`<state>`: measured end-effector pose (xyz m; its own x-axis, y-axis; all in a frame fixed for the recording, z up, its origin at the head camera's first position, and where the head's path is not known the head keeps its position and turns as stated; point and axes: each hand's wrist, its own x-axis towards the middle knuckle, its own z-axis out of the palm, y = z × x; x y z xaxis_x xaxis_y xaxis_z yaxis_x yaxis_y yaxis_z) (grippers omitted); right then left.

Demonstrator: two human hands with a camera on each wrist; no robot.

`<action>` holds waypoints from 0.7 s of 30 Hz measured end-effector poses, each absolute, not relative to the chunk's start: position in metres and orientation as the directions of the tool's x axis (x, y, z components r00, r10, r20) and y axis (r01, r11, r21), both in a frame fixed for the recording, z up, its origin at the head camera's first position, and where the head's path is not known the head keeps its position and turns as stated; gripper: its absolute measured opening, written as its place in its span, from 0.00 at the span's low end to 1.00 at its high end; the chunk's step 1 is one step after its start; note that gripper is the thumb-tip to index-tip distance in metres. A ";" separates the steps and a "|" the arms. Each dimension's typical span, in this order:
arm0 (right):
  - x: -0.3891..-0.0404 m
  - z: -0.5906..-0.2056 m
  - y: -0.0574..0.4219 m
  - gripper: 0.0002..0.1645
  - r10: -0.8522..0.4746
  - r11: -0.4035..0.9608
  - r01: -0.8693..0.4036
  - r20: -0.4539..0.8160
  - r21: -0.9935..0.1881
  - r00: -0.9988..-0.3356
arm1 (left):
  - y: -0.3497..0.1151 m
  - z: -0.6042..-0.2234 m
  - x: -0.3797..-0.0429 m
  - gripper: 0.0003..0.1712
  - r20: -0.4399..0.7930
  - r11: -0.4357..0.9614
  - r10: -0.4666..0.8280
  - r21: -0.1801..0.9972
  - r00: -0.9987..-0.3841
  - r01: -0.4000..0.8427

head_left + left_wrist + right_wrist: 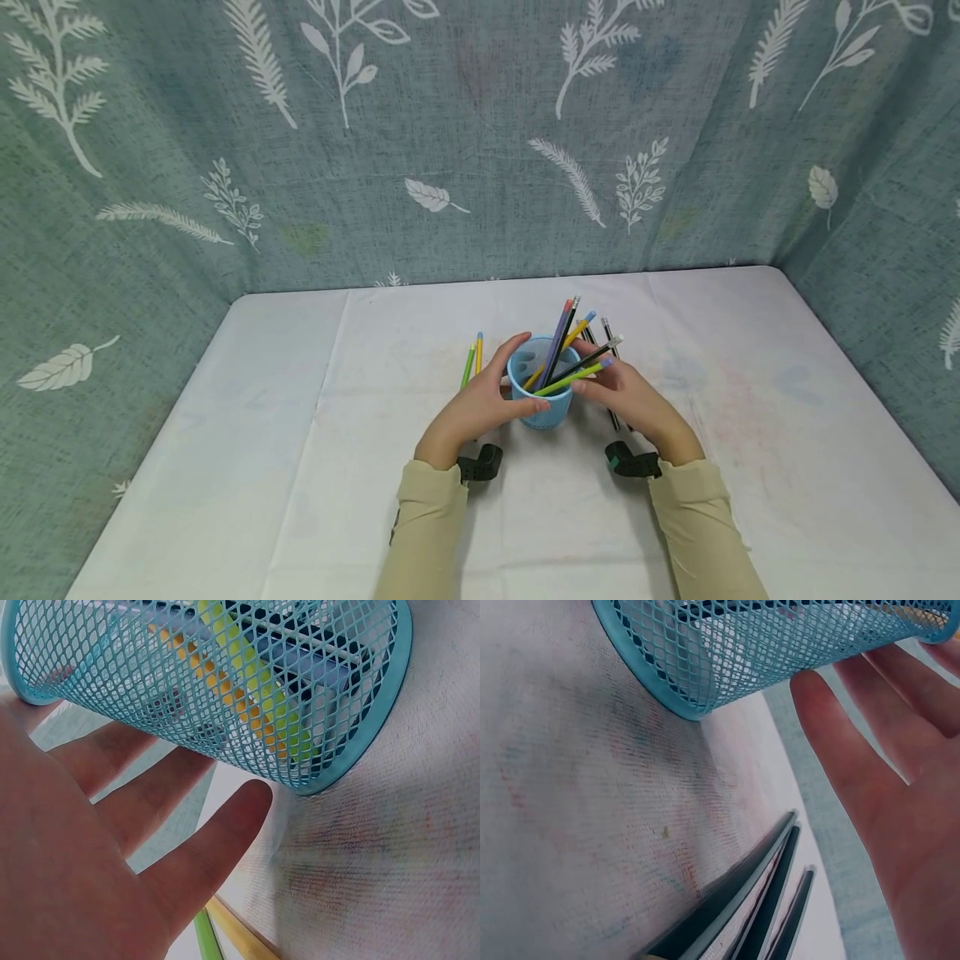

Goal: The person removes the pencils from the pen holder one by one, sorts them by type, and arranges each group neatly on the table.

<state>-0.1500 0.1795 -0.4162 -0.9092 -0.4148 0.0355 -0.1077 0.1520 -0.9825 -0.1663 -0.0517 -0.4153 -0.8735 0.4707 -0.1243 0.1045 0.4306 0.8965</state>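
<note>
A light blue mesh pencil cup (546, 412) stands upright between my two hands, holding several pencils (558, 346) that lean out over its rim. From the left side my left hand (480, 404) grips it, thumb in front and fingers round the side and back. My right hand (630, 396) holds the opposite side in the same way. Through the mesh in the left wrist view, a green pencil (259, 682) and a yellow one (217, 686) show. Whether the cup's base touches the table is hard to tell.
Left of the cup, a green pencil (468, 367) and a yellow pencil (479, 352) lie on the white-covered table (337, 500). Several dark pencils (772, 900) lie to its right, partly behind my right hand. A leaf-patterned curtain (480, 167) hangs along the back and sides.
</note>
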 end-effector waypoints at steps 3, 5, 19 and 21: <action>-0.150 -0.415 0.176 0.39 -0.416 0.174 -0.088 0.008 -0.981 -0.909 | -0.052 -0.416 -0.166 0.52 -0.128 0.442 0.466 0.891 -0.875 0.106; -0.149 -0.411 0.174 0.40 -0.419 0.173 -0.072 -0.008 -0.982 -0.908 | -0.051 -0.416 -0.166 0.51 -0.134 0.447 0.464 0.889 -0.876 0.101; -0.140 -0.390 0.168 0.42 -0.406 0.223 -0.052 -0.044 -0.973 -0.913 | -0.049 -0.381 -0.152 0.48 -0.148 0.405 0.491 0.911 -0.858 0.075; -0.140 -0.390 0.168 0.42 -0.408 0.221 -0.050 -0.046 -0.974 -0.912 | -0.049 -0.379 -0.151 0.48 -0.151 0.416 0.491 0.906 -0.858 0.078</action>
